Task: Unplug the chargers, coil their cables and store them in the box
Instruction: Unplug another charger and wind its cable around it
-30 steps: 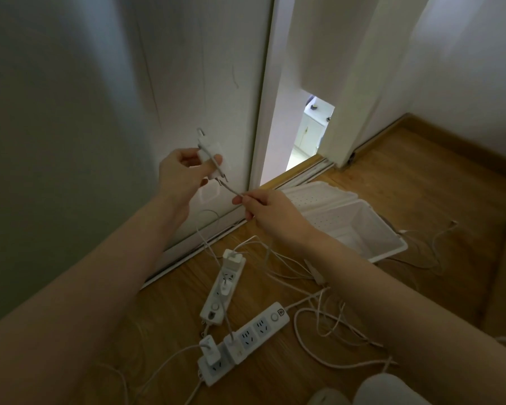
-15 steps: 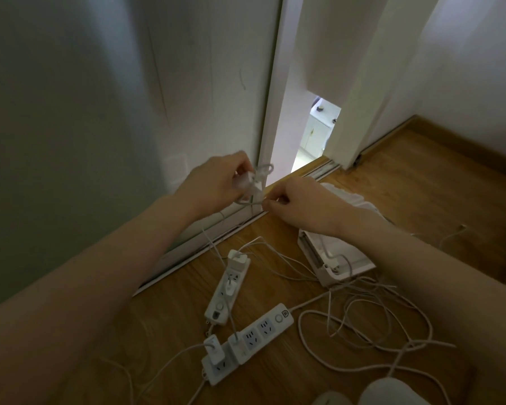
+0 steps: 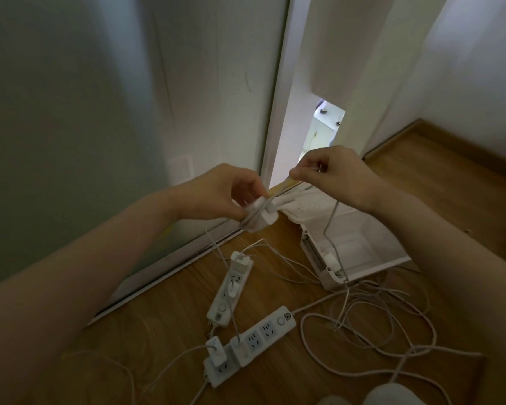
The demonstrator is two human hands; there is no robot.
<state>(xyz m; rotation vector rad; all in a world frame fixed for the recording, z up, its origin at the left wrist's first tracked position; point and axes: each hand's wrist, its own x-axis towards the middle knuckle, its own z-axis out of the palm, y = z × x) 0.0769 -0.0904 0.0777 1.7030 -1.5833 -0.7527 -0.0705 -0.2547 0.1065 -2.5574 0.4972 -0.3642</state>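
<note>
My left hand (image 3: 228,194) grips a white charger (image 3: 262,217) with turns of its cable around it, held above the floor by the wall. My right hand (image 3: 333,171) pinches the same cable (image 3: 332,226) up and to the right, pulling a stretch taut from the charger; the rest hangs down past the white box (image 3: 362,258). The box stands open on the wooden floor with one charger (image 3: 330,258) inside. Two white power strips lie below: one strip (image 3: 230,287) with chargers plugged in, and a longer strip (image 3: 250,343) with two chargers (image 3: 215,350) plugged in.
Loose white cables (image 3: 377,331) sprawl in loops over the floor to the right of the strips. A wall and sliding-door track (image 3: 170,267) run along the left. A narrow gap (image 3: 322,127) opens into another room behind. Two grey slipper toes (image 3: 392,396) show at the bottom edge.
Both hands came down from the wall toward the box. My right hand has since moved up and right, drawing the cable taut, with more turns lying around the charger.
</note>
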